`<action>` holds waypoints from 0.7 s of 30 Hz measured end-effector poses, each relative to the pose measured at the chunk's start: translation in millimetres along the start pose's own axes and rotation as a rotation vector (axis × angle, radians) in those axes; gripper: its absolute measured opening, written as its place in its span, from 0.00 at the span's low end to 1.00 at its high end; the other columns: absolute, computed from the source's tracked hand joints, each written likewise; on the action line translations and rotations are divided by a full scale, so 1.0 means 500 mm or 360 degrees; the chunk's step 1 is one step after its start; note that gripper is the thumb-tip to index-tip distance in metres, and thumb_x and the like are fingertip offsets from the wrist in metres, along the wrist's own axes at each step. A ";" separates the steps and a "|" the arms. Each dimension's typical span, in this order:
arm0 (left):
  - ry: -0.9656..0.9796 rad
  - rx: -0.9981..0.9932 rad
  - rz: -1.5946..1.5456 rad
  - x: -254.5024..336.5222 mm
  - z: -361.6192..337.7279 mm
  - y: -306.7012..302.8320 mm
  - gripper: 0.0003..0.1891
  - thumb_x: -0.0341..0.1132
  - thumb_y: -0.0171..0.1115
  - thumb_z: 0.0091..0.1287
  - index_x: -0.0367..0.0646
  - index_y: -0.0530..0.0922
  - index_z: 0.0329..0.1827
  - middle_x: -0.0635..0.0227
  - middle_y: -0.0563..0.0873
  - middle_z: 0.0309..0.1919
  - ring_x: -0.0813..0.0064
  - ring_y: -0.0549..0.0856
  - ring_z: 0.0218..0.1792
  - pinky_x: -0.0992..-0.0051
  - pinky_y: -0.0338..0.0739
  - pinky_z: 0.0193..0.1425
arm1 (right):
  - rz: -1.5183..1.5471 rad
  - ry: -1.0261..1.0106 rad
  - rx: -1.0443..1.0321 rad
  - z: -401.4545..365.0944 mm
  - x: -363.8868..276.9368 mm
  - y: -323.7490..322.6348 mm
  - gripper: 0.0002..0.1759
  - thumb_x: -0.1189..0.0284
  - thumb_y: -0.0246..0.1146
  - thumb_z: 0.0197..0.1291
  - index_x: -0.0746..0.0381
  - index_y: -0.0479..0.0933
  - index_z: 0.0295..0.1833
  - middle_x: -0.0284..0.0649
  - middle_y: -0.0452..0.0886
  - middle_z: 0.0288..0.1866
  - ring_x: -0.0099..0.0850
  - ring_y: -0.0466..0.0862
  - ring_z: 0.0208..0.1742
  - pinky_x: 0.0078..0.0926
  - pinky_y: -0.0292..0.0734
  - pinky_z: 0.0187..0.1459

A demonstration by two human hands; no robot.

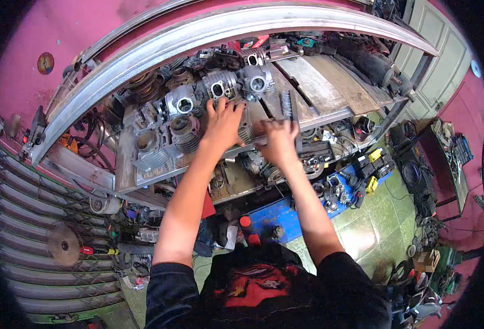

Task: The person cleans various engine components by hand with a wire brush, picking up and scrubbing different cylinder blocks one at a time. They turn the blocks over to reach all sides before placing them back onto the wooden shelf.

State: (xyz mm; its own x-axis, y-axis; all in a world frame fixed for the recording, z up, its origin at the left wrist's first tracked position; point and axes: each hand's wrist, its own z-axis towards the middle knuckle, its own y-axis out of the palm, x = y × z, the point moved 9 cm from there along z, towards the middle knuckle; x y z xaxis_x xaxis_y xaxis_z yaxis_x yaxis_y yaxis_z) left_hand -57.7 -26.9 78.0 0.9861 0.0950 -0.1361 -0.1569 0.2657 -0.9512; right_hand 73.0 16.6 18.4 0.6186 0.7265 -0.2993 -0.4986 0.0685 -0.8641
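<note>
My left hand (222,125) rests with fingers spread over a finned metal engine cylinder (246,129) on a shelf. My right hand (279,140) grips the same cylinder from its right side, just below a wire brush (287,104) that lies on the shelf. Several other engine cylinders and cylinder heads (220,85) stand in rows behind and left of my hands. How much of the held cylinder is covered by my hands is hard to tell.
The metal shelf (149,175) has a lower level with more engine parts (269,170). A curved steel rail (198,33) runs above it. Flat boards (329,88) lie at the right. Blue crates (275,216) and tools sit on the tiled floor.
</note>
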 end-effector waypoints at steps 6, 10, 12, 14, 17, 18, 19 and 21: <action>0.0087 0.0022 -0.0093 0.008 -0.003 -0.021 0.54 0.46 0.94 0.32 0.40 0.77 0.68 0.57 0.85 0.66 0.52 0.73 0.75 0.37 0.51 0.83 | 0.0331 0.0236 0.0172 -0.002 -0.055 0.085 0.66 0.51 0.89 0.35 0.69 0.69 0.79 0.52 0.81 0.70 0.59 0.68 0.79 0.80 0.38 0.82; 0.0142 0.0081 0.0033 0.013 -0.012 -0.028 0.56 0.48 0.94 0.30 0.40 0.79 0.69 0.60 0.87 0.63 0.55 0.76 0.72 0.40 0.53 0.82 | 0.0528 0.0281 0.0422 -0.008 -0.058 0.074 0.66 0.53 0.90 0.32 0.70 0.68 0.78 0.54 0.82 0.69 0.60 0.68 0.79 0.77 0.36 0.83; 0.0120 0.0201 -0.0132 0.001 -0.024 -0.048 0.54 0.49 0.94 0.30 0.40 0.80 0.67 0.60 0.87 0.62 0.55 0.75 0.73 0.41 0.52 0.82 | 0.0558 0.0227 0.0445 -0.009 -0.061 0.052 0.63 0.58 0.88 0.35 0.70 0.69 0.78 0.54 0.82 0.69 0.59 0.69 0.78 0.76 0.39 0.82; 0.0041 0.0269 -0.0250 -0.016 -0.038 -0.064 0.54 0.50 0.94 0.31 0.40 0.80 0.66 0.60 0.87 0.62 0.56 0.75 0.72 0.41 0.52 0.81 | 0.0508 0.0160 0.0490 -0.005 -0.065 0.017 0.61 0.60 0.87 0.36 0.70 0.70 0.78 0.53 0.82 0.70 0.57 0.70 0.77 0.75 0.41 0.82; -0.0096 0.0405 -0.0454 -0.034 -0.057 -0.077 0.53 0.52 0.93 0.32 0.39 0.81 0.65 0.59 0.87 0.61 0.55 0.74 0.72 0.42 0.52 0.80 | 0.0341 -0.0007 0.0494 0.006 -0.073 -0.054 0.58 0.64 0.85 0.37 0.68 0.72 0.78 0.48 0.82 0.72 0.53 0.72 0.75 0.73 0.44 0.82; -0.0145 0.0476 -0.0528 -0.039 -0.065 -0.081 0.53 0.54 0.93 0.32 0.39 0.81 0.65 0.59 0.87 0.61 0.55 0.74 0.72 0.43 0.53 0.79 | 0.0232 -0.0104 0.0464 0.010 -0.083 -0.075 0.57 0.65 0.85 0.38 0.67 0.72 0.78 0.46 0.82 0.73 0.51 0.73 0.75 0.72 0.45 0.82; -0.0196 0.0516 -0.0596 -0.041 -0.068 -0.077 0.52 0.56 0.93 0.33 0.40 0.82 0.64 0.58 0.88 0.60 0.54 0.74 0.71 0.45 0.53 0.77 | 0.0145 -0.0154 0.0440 0.014 -0.088 -0.093 0.56 0.65 0.84 0.40 0.64 0.72 0.79 0.42 0.81 0.75 0.51 0.73 0.74 0.72 0.46 0.82; -0.0262 0.0575 -0.0684 -0.044 -0.076 -0.054 0.51 0.56 0.93 0.33 0.41 0.82 0.64 0.58 0.88 0.59 0.53 0.73 0.71 0.45 0.54 0.76 | 0.0041 -0.0232 0.0338 0.021 -0.085 -0.109 0.56 0.63 0.84 0.41 0.63 0.71 0.80 0.42 0.81 0.75 0.52 0.72 0.75 0.72 0.45 0.82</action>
State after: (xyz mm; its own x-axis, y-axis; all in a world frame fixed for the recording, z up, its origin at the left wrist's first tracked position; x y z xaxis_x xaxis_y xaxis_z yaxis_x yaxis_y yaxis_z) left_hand -73.3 -72.4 96.0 0.9485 0.0461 0.3135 0.2186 0.6208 -0.7529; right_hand 67.4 -10.6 82.4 0.5177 0.8195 -0.2456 -0.6391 0.1796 -0.7478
